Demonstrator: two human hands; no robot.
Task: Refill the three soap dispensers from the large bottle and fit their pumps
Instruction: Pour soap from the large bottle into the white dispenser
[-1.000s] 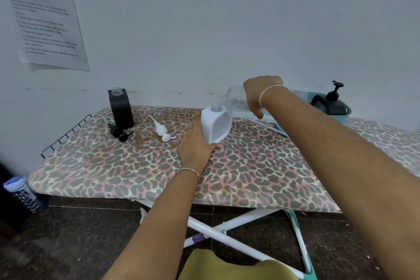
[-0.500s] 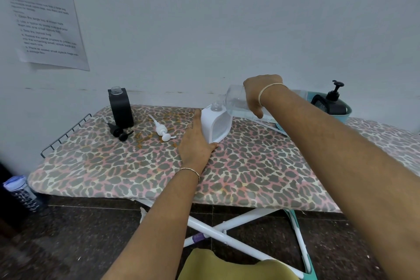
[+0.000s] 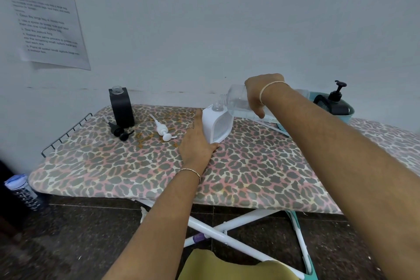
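— At the back middle of the ironing board (image 3: 250, 177), what has the right hand (image 3: 256, 93) got?

— Its grip is clamped from above on the large bottle (image 3: 237, 98), fingers curled down over the clear body. The bottle's long axis lies almost level. Its mouth points left and a little down, just above the open neck of the white dispenser (image 3: 217, 124). Clear liquid sits along the bottle's lower side.

— And the left hand (image 3: 196, 141)?

— It holds that white dispenser, which stands on the board with its neck up. The fingers lie along its left face and the thumb is hooked round the near bottom corner.

— Farther out?

— To the left, the white pump (image 3: 162, 130) lies on its side. Beyond it the black pump (image 3: 120, 132) lies just in front of the black dispenser (image 3: 121, 107), which stands upright with its neck open. To the right, behind the forearm, a dark dispenser (image 3: 336, 102) with its pump fitted stands in a teal basin (image 3: 351, 111).

— Anything different from a second ago?

— Hardly. The bottle keeps the same tilt and both hands are where they were. The pumps and the other dispensers have not shifted. I cannot tell whether the liquid level has changed.
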